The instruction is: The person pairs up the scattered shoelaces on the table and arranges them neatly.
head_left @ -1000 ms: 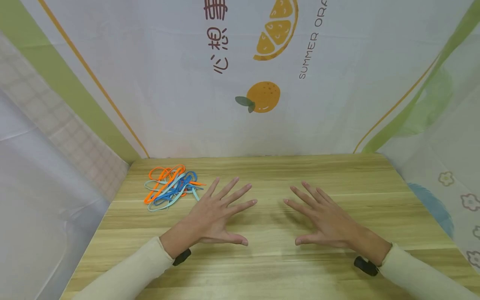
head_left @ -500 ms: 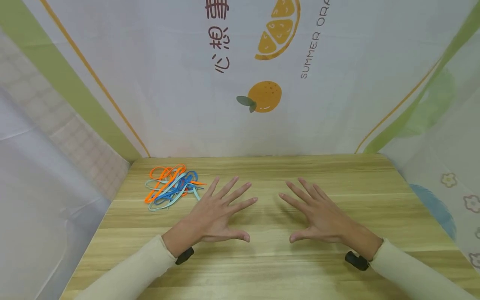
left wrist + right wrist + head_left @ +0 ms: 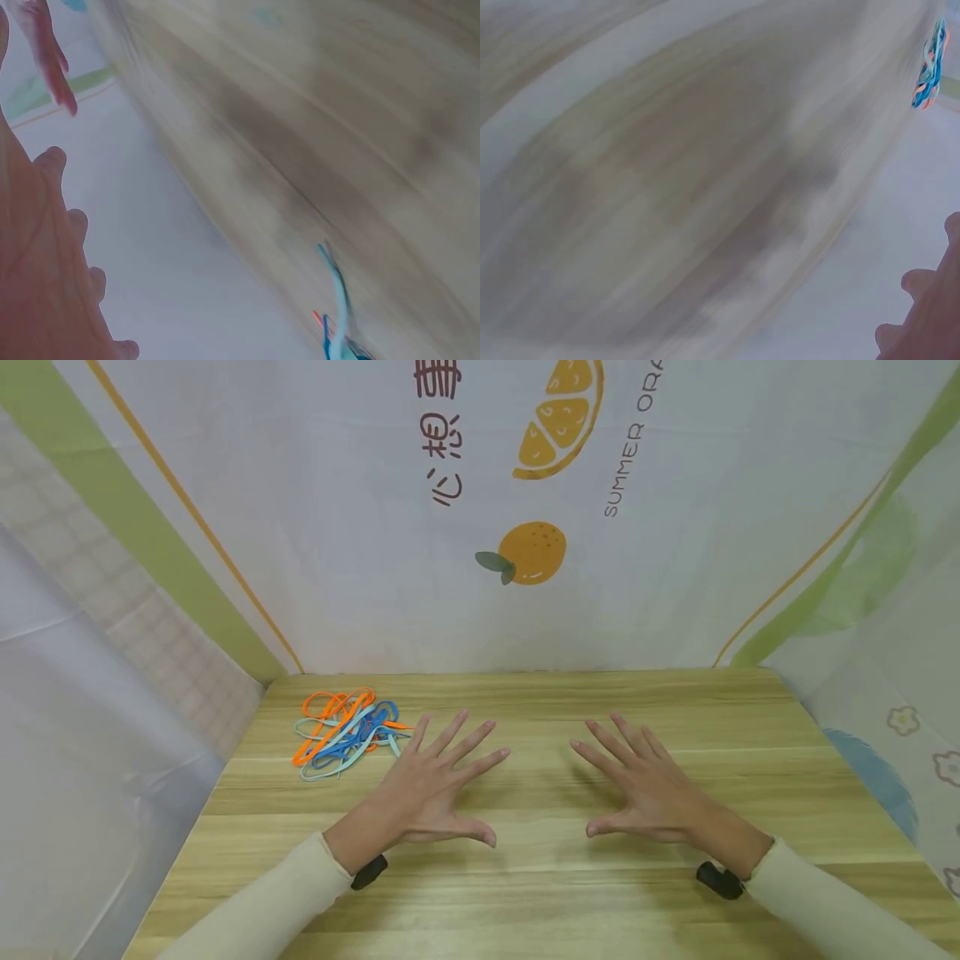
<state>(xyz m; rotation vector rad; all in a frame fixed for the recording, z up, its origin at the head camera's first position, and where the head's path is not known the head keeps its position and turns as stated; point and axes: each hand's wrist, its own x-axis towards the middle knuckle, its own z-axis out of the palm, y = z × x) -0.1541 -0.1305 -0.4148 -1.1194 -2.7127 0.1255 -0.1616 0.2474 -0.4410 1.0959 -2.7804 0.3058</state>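
Observation:
A loose tangle of flat shoelaces (image 3: 345, 735) in orange, blue and pale mint lies at the table's back left. My left hand (image 3: 431, 793) is held over the table with fingers spread, its little finger close to the laces' right end. Across from it, my right hand (image 3: 648, 789) is spread too, palm side down and holding nothing. In the left wrist view a mint lace end (image 3: 337, 289) shows at the bottom beyond the left hand (image 3: 45, 262). The right wrist view has the laces (image 3: 931, 67) far off at upper right and the right hand (image 3: 930, 307) at the corner.
The wood-grain table (image 3: 540, 902) ends at a white cloth backdrop (image 3: 375, 585) printed with oranges. More cloth hangs at the left side (image 3: 90, 735) and the right side (image 3: 885, 677). A black wrist strap (image 3: 720, 881) sits at the right cuff.
My right hand shifts left toward the left hand, then slightly back right. The left hand stays nearly in place, fingers spread throughout. The laces lie as before, and the head view drifts a little.

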